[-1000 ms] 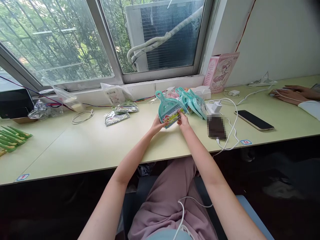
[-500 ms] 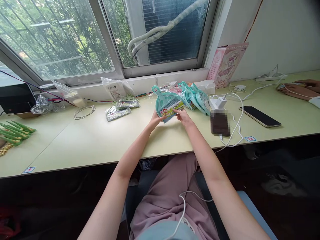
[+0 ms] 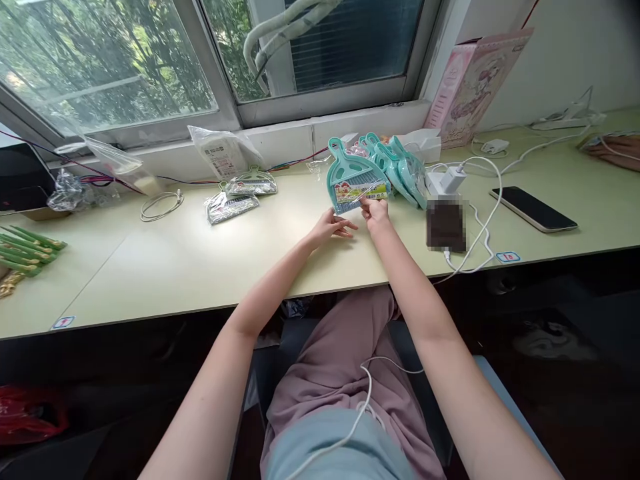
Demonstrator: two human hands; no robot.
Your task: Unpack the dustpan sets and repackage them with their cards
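Note:
My right hand [image 3: 375,210] grips the lower right edge of a teal toy dustpan [image 3: 345,171], which has a brush inside and a colourful label [image 3: 361,192] across the front. The dustpan is tilted up, its handle toward the window. Just below it, my left hand [image 3: 332,227] is off the dustpan, fingers apart and holding nothing. More teal dustpans [image 3: 405,177] in clear wrap lie in a pile directly behind and to the right.
Left of my hands lie two wrapped packs [image 3: 233,207] before a clear plastic bag [image 3: 223,152]. To the right are a white charger [image 3: 450,179], cables, a blurred dark object [image 3: 446,225] and a phone [image 3: 534,209]. A pink box [image 3: 483,90] stands by the wall; another person's hand [image 3: 617,152] is at far right.
My left hand has let go of the dustpan and dropped below it. The dustpan, in my right hand, has moved right toward the pile. The view has tilted down.

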